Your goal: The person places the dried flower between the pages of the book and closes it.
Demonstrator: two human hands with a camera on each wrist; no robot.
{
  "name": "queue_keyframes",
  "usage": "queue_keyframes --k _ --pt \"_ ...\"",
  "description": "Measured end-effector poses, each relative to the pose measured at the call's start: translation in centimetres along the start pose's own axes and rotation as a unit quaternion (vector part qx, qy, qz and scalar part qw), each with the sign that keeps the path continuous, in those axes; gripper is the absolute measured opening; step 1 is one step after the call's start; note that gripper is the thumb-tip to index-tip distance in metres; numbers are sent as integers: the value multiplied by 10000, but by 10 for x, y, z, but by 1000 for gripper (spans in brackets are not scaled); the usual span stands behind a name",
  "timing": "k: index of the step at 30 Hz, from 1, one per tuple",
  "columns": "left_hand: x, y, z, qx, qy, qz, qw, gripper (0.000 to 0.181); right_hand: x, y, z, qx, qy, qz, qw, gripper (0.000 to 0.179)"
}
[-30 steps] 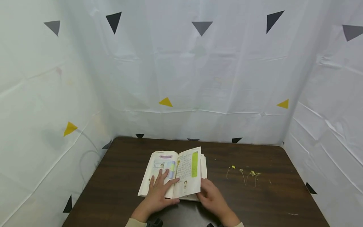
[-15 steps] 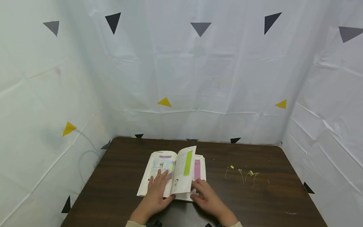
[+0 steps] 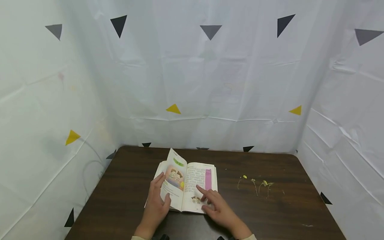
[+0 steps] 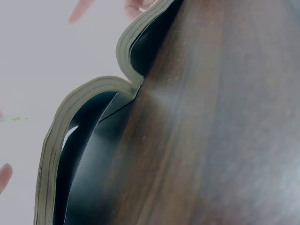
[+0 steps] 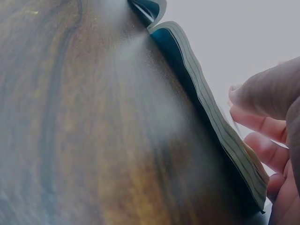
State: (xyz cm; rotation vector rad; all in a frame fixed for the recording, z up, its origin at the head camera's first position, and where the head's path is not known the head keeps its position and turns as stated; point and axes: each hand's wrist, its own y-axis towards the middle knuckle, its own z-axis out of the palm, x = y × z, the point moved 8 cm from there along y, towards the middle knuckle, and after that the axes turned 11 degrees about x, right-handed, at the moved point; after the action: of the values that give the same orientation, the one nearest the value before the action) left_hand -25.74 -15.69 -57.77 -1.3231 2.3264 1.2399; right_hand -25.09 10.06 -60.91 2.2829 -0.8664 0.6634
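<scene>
An open book (image 3: 196, 176) lies on the brown wooden table. Its left-hand leaf (image 3: 174, 195), with a picture of children, stands slightly raised at the top. My left hand (image 3: 156, 201) lies along that leaf's outer side, fingers extended and thumb over the page. On the lower right page rests my right hand (image 3: 220, 208), index finger stretched toward the text and the other fingers loosely bent. The left wrist view shows the book's lower page edges (image 4: 93, 84) and only fingertips. In the right wrist view, my right fingers (image 5: 262, 122) are beside the book's page block (image 5: 201, 93).
Several small wilted sprouts with yellow tips (image 3: 265, 183) lie on the table (image 3: 288, 213) to the right of the book. White sheeting (image 3: 210, 83) with coloured triangles hangs behind and on both sides.
A leaf has turned from right to left, uncovering the right page with its purple strip. My left hand shifted left onto that leaf. The right index finger has stretched out over the page.
</scene>
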Motion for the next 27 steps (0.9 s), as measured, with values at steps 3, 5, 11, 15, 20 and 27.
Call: queue_keyframes --k 3,5,11,15,20,27 --pt "2 0 -8 -249 377 101 9989 57 -1 0 1 12 99 21 9999 77" --pt "4 0 -11 -317 607 94 9976 41 -1 -1 0 14 181 42 9998 77" --pt "22 0 -13 30 1150 -754 9905 27 -2 0 -1 18 245 28 9997 69" --pt "23 0 -10 361 1432 -1104 9829 29 -6 -1 1 69 139 129 9998 49" --pt "-12 6 7 497 1484 -34 9877 37 -7 -3 2 47 79 95 9999 36" --pt "-39 -1 68 2055 1314 777 9667 38 -3 -1 -1 -50 -144 -109 9998 36"
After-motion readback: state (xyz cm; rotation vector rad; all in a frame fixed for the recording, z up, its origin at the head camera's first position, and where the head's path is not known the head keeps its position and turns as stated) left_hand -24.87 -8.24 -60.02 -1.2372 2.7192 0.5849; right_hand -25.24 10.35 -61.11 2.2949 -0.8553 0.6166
